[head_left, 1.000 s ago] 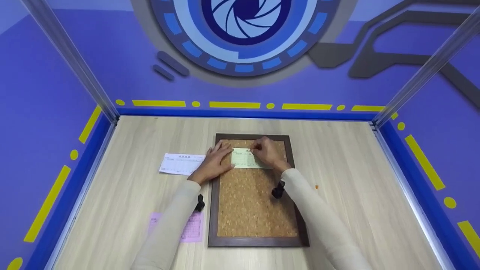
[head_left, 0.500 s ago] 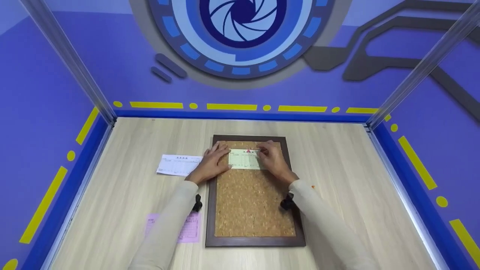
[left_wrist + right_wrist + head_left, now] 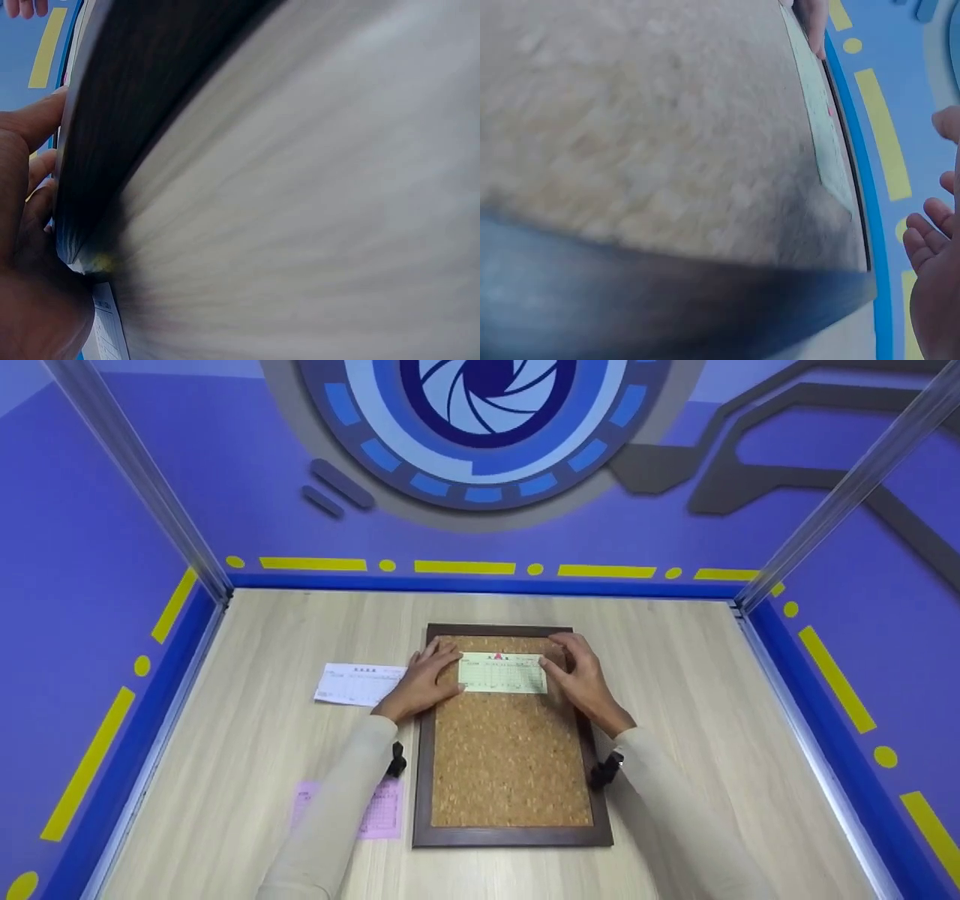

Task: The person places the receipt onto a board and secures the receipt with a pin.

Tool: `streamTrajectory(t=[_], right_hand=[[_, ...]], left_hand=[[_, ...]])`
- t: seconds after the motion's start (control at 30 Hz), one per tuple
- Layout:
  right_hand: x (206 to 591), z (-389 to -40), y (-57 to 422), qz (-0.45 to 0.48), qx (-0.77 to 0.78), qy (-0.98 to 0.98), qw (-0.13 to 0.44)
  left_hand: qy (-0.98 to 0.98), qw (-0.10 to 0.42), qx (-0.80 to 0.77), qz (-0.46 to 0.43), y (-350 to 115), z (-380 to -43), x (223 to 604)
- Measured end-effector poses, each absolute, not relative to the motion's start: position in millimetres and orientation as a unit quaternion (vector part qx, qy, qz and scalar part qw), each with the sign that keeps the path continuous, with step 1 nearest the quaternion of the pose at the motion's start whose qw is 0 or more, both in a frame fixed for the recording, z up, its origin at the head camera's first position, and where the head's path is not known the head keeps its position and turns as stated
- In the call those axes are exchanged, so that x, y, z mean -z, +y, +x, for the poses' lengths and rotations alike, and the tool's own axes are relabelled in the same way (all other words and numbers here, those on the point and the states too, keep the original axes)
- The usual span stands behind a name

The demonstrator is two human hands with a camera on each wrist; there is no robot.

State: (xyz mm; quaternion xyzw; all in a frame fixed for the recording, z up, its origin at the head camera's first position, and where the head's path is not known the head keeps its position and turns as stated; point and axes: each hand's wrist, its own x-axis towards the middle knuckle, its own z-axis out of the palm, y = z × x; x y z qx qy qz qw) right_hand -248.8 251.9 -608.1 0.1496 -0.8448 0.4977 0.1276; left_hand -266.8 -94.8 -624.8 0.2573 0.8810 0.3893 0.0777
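Note:
A pale green printed slip (image 3: 502,679) lies flat on the upper part of a cork board (image 3: 510,765) with a dark brown wooden frame. A red push pin (image 3: 498,656) stands at the slip's top middle. My left hand (image 3: 422,681) rests over the board's left frame, its fingertips and thumb at the slip's left edge. To the right, my right hand (image 3: 587,681) has its fingers spread over the board's right side, the thumb at the slip's right end and nothing gripped. In the right wrist view the right hand (image 3: 934,247) appears with relaxed fingers, apart from the slip (image 3: 821,124).
Left of the board lies a white printed slip (image 3: 356,684), partly behind the left hand. A pink printed sheet (image 3: 386,810) sits lower down, partly under the left sleeve (image 3: 330,810). Blue-purple walls (image 3: 300,532) enclose the light wooden table (image 3: 675,660) at the back and sides.
My right hand has let go of the red push pin, which stays in the slip, and has moved right toward the board's right frame, its fingers opening. The left hand stays in place.

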Motion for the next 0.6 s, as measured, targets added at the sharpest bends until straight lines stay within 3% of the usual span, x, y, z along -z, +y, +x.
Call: streamTrajectory(t=[0.6], right_hand=[[629.3, -227.8, 277.9, 0.132, -0.480, -0.863, 0.081]], left_hand=[[0.880, 0.075, -0.389, 0.260, -94.4, -267.4, 626.1]])
